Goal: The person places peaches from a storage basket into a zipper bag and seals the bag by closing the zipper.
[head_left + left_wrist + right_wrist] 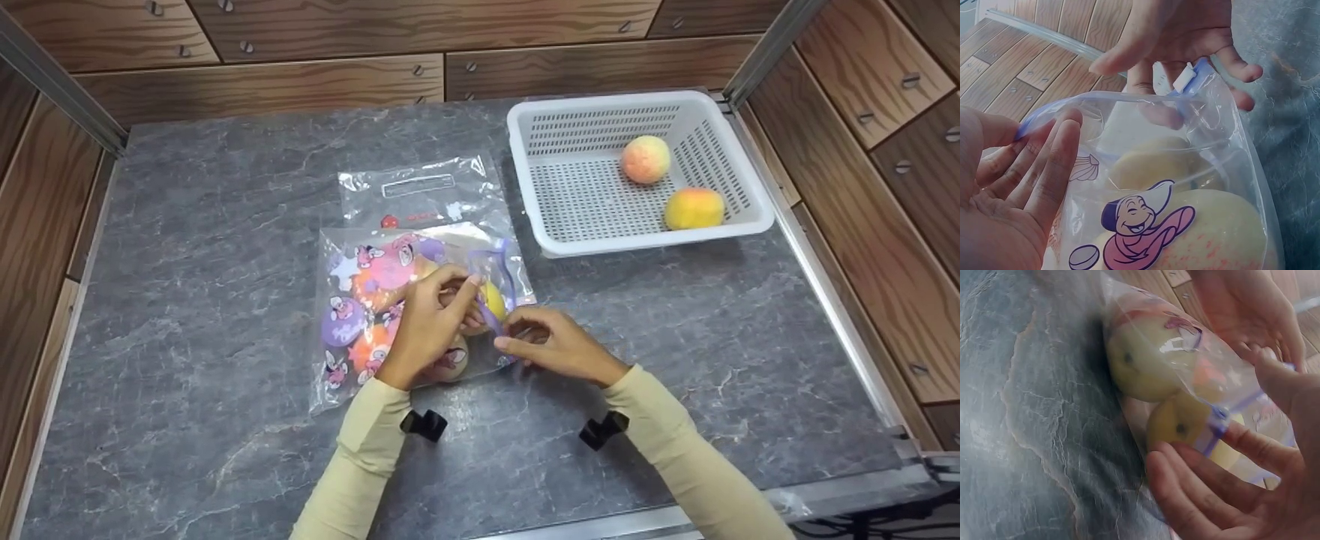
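Note:
A clear zip bag (335, 375) with a purple zip and pink cartoon prints lies at the middle of the table, its mouth toward the right. Round yellowish fruits (1143, 363) show through its film. My left hand (431, 319) pinches the purple zip edge (1033, 121) between thumb and fingers. At the other end of the zip sits a small slider (1185, 77). My right hand (555, 345) has its fingers spread against that end, one fingertip at the slider, while the thumb stands apart from it.
A white perforated basket (551, 244) stands at the back right, holding a pinkish peach (646, 160) and a red-yellow fruit (694, 209). Another clear plastic sheet or bag (360, 199) with a printed box lies behind the zip bag. Wood-patterned panels (322, 82) surround the grey marbled table (202, 300).

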`<control>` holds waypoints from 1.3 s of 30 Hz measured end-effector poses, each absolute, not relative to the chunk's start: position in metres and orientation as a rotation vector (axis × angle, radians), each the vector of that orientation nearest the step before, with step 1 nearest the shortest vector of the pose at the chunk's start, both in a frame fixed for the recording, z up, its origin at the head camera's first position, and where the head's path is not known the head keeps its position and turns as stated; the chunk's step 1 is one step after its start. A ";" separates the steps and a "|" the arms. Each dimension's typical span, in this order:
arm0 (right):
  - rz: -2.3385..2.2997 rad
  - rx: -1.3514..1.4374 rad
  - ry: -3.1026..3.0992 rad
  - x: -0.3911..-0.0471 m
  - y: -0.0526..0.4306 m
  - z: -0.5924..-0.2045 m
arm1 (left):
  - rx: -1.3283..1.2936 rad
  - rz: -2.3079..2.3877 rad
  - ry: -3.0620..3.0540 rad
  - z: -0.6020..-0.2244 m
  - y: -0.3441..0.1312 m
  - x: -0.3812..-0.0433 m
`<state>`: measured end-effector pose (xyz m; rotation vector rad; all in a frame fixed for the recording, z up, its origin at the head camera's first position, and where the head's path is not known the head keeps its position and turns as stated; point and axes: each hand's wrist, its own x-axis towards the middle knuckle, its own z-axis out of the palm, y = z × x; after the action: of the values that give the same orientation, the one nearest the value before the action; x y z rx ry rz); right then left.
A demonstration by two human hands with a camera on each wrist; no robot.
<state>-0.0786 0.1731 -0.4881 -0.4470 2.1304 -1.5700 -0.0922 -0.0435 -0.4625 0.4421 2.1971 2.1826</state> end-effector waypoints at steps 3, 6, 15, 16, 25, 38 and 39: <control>-1.569 -0.497 2.255 -0.076 0.167 -0.488 | 0.436 2.188 2.190 -0.462 -0.044 -0.092; -1.592 -0.526 2.347 -0.074 0.161 -0.487 | 0.418 2.201 2.175 -0.461 -0.044 -0.092; -1.725 -0.432 2.372 -0.073 0.151 -0.481 | 0.378 2.269 2.209 -0.455 -0.051 -0.091; -1.743 -0.426 2.367 -0.073 0.150 -0.479 | 0.377 2.273 2.224 -0.454 -0.052 -0.091; -1.894 -0.463 2.305 -0.076 0.138 -0.462 | 0.335 2.358 2.302 -0.441 -0.064 -0.094; -2.034 -0.627 2.312 -0.079 0.122 -0.443 | 0.289 2.520 2.286 -0.421 -0.080 -0.096; -2.042 -0.639 2.312 -0.079 0.121 -0.442 | 0.286 2.517 2.303 -0.419 -0.080 -0.097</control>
<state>-0.0785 0.1211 -0.4420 -0.6392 2.3115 -2.0418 -0.0966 -0.0801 -0.4192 0.2860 2.3033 2.5167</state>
